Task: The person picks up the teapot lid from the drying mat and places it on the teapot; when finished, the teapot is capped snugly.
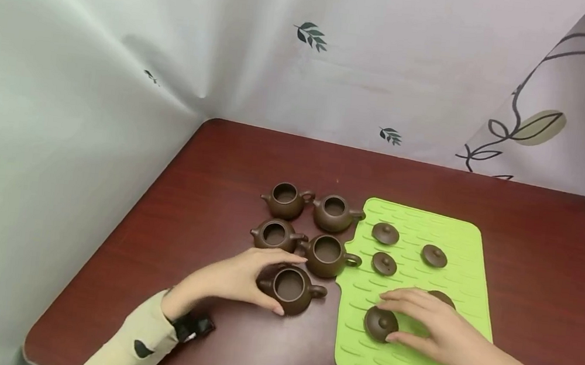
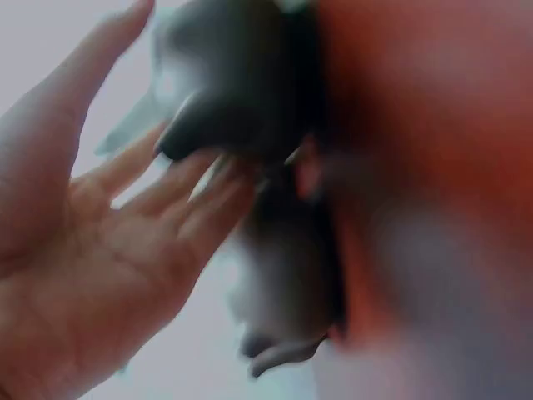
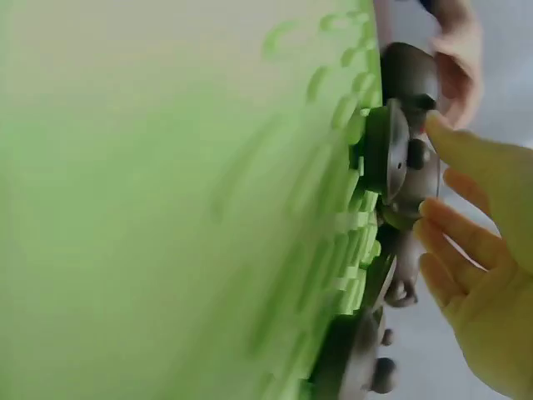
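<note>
Nearest the person stands a small brown lidless teapot, spout to the left and handle to the right. My left hand is around its spout side, thumb in front and fingers behind. In the left wrist view that hand's fingers look fairly straight beside the blurred teapot; contact is hard to tell. Over the green mat my right hand hovers at a round brown lid with a knob. Thumb and fingertips are spread about the lid, apart from it in the right wrist view.
Behind the near teapot stand several more lidless teapots, close together. On the green mat lie other lids, one partly hidden by the right hand. The dark red table ends at a patterned curtain.
</note>
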Demonstrator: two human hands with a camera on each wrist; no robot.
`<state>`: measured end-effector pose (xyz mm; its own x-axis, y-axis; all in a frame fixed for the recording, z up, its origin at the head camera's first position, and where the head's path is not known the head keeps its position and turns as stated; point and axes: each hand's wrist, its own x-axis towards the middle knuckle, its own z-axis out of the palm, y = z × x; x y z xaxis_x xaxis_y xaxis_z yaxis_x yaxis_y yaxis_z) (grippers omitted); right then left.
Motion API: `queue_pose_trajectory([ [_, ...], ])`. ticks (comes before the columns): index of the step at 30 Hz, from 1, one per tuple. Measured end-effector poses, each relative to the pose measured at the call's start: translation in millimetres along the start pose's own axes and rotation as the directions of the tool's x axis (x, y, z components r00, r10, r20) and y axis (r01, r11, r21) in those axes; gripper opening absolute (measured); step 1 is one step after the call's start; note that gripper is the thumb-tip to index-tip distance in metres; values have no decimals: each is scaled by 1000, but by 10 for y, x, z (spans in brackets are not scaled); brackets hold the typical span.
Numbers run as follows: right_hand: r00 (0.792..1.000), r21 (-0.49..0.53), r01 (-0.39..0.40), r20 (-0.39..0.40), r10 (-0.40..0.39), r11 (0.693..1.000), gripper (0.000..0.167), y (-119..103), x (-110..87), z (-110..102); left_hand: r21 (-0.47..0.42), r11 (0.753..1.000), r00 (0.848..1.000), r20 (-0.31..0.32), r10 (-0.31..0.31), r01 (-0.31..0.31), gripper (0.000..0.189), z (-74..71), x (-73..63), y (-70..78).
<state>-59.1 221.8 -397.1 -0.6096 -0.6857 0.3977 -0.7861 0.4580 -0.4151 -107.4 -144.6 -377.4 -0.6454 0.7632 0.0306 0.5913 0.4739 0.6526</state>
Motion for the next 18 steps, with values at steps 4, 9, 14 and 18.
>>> queue_pose_trajectory([
  [4, 996, -34, -3, 84, 6, 999, 50, -46, 38, 6, -19, 1000, 999, 43, 10, -10, 72, -167, -37, -15],
  [9, 987, 66, -42, 155, 31, 997, 41, -2, 85, 28, -65, 997, 997, 65, 43, -39, 62, -165, 9, -44],
  [14, 971, 153, -132, 217, 97, 979, 27, 75, 154, 33, -80, 996, 993, 112, 44, -35, 61, -163, 91, -62],
  [18, 953, 211, -214, 258, 156, 954, 18, 116, 184, 48, -85, 994, 984, 157, 83, -70, 63, -193, 157, -85],
])
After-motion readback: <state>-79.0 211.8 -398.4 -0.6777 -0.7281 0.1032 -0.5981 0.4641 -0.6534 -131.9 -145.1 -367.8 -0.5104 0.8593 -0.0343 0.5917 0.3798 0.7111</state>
